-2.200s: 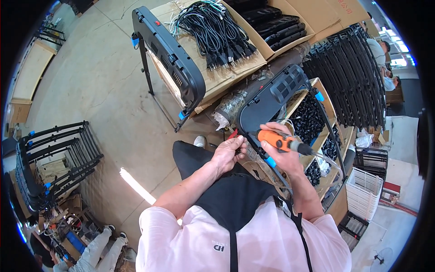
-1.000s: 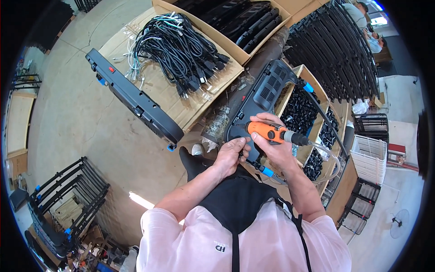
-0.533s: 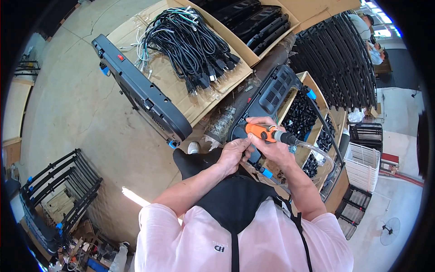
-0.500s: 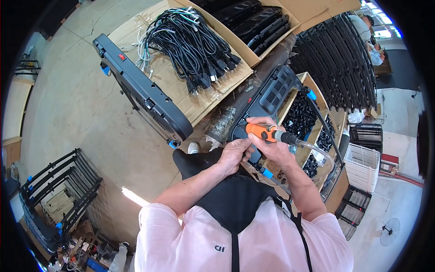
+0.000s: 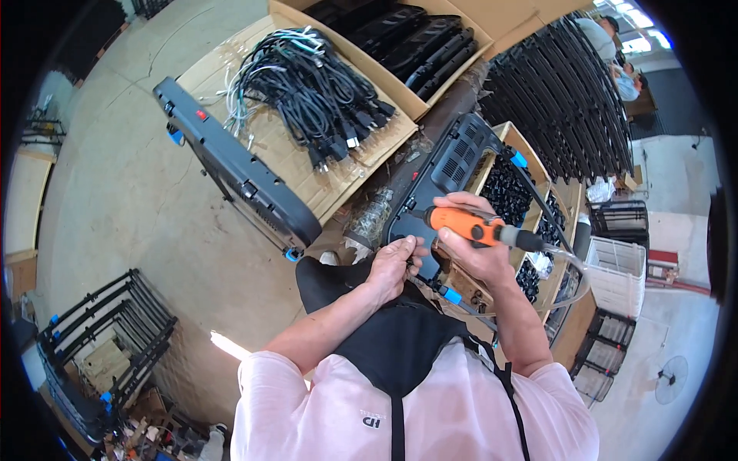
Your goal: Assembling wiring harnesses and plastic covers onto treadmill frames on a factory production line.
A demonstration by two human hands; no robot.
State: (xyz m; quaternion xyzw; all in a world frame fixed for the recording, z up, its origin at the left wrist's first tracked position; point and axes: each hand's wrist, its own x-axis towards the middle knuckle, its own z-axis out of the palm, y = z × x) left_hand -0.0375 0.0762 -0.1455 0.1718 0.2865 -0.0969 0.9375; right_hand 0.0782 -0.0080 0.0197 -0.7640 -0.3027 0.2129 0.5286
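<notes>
An orange pneumatic screwdriver (image 5: 463,223) is gripped in my right hand (image 5: 486,257), its dark tip pointing left onto the black plastic housing (image 5: 405,229) before me. A clear hose (image 5: 578,265) curves from its back end. My left hand (image 5: 390,267) is closed with its fingertips pinched together, close to the housing's near edge. Whatever lies between those fingers is too small to make out. The housing carries a raised vented cover (image 5: 463,157) and joins a dark tube frame with blue clips (image 5: 451,296).
A second black housing (image 5: 242,173) with a red switch stands at left. Behind it, bundled black power cords (image 5: 315,100) lie on a cardboard box (image 5: 361,180). Wooden bins of small black parts (image 5: 507,188), stacked black frames (image 5: 553,100) and a white crate (image 5: 617,276) are at right.
My right hand and the screwdriver have shifted slightly right, showing the tool's tip. My left hand has drawn slightly apart from the right. The whole view has shifted a little.
</notes>
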